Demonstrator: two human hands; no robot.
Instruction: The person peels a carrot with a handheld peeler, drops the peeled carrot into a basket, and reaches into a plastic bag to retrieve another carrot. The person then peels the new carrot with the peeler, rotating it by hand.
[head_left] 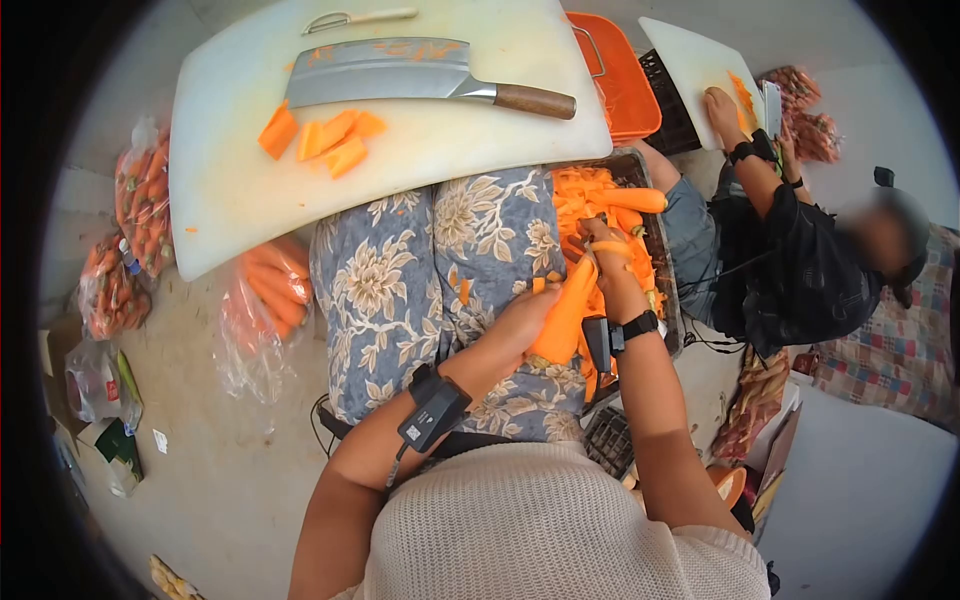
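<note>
A large peeled-looking carrot point(563, 315) lies tilted between my hands, over the edge of a black crate point(673, 290) full of orange peels and carrots. My left hand point(527, 318) is closed round its side. My right hand point(608, 245) is at its upper end, fingers closed, with orange peel across them; whether it grips a tool is too small to tell. Another carrot point(637, 199) rests on the peels just beyond my right hand. On the white cutting board point(430, 160) lie a cleaver point(390, 72), a peeler point(360, 17) and several carrot pieces point(345, 157).
Bags of carrots point(270, 285) stand on the floor at the left. An orange bin point(630, 90) is beyond the crate. At the right a co-worker point(800, 250) has a hand on another white board point(690, 75).
</note>
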